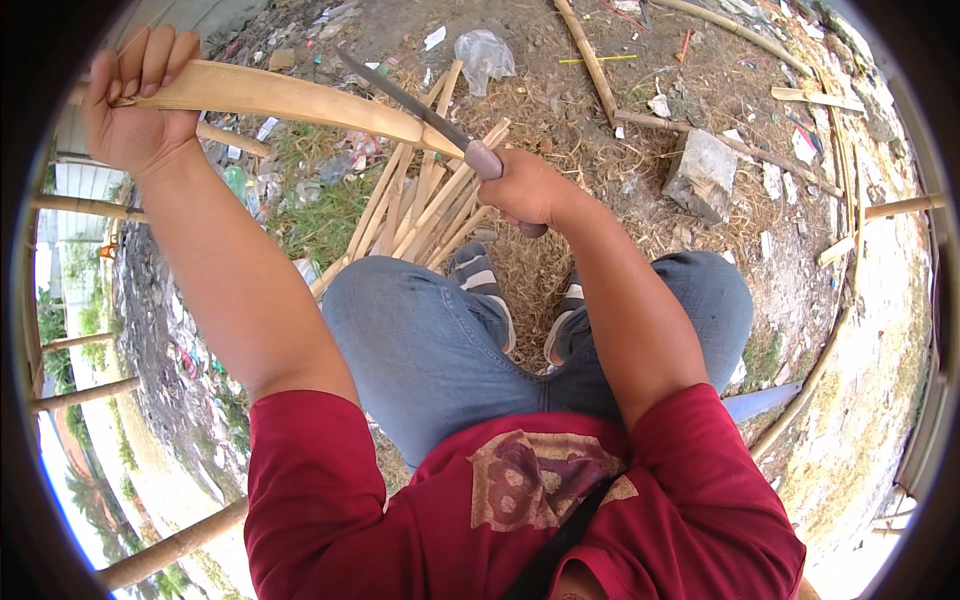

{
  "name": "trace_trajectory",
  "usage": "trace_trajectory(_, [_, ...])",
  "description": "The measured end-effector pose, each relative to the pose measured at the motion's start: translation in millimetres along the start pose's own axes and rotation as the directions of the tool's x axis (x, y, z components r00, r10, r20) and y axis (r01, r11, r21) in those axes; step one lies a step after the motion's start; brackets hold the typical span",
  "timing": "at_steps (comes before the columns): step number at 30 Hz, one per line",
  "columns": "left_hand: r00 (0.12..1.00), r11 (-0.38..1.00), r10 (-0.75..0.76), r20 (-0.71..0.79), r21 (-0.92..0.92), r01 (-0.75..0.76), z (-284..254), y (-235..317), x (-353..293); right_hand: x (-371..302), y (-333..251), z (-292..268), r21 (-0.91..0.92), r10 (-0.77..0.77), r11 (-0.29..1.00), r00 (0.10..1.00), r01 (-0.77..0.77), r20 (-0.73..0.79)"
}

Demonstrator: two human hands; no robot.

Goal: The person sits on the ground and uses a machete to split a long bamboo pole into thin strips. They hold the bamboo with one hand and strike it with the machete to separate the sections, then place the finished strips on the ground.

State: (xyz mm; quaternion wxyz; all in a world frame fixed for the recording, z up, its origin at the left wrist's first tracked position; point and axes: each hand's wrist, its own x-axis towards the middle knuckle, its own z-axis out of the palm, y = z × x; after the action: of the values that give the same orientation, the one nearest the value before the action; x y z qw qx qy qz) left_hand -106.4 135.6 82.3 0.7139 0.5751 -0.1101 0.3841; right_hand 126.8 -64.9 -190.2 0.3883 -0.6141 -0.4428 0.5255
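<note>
My left hand (145,105) is raised at the upper left, its fingers wrapped round a long split bamboo strip (290,95). The strip runs to the right, pale side showing, and reaches the knife near its right end. In my right hand (530,187) is the handle of a long-bladed knife (405,97). Its dark blade points up and to the left, crossing the strip just ahead of the handle; whether the edge has bitten into the bamboo I cannot tell. Below lies a pile of split bamboo pieces (425,205), by my left knee.
I sit with knees apart above littered, straw-covered ground. A concrete block (702,175) lies to the right, near bamboo poles (590,60). A crumpled clear plastic bag (484,58) is at the far middle. A blue-grey flat blade-like piece (762,402) shows beside my right hip.
</note>
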Motion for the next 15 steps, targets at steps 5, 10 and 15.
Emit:
trace_trajectory(5, [0.999, 1.000, -0.017, 0.032, 0.001, 0.017, -7.2, 3.9, -3.1, -17.7, -38.2, 7.9, 0.031, -0.154, 0.988, 0.987, 0.153, 0.048])
trace_trajectory(10, [0.982, 0.985, 0.053, -0.180, 0.169, -0.022, 5.7, -2.8, 12.4, 29.5, 56.9, 14.4, 0.108, 0.137, 0.985, 0.990, -0.132, -0.041])
trace_trajectory(15, [0.969, 0.977, 0.090, -0.231, 0.209, -0.040, 8.4, -3.4, 6.3, 20.2, 40.1, 10.1, 0.025, 0.113, 0.993, 0.992, -0.112, -0.058])
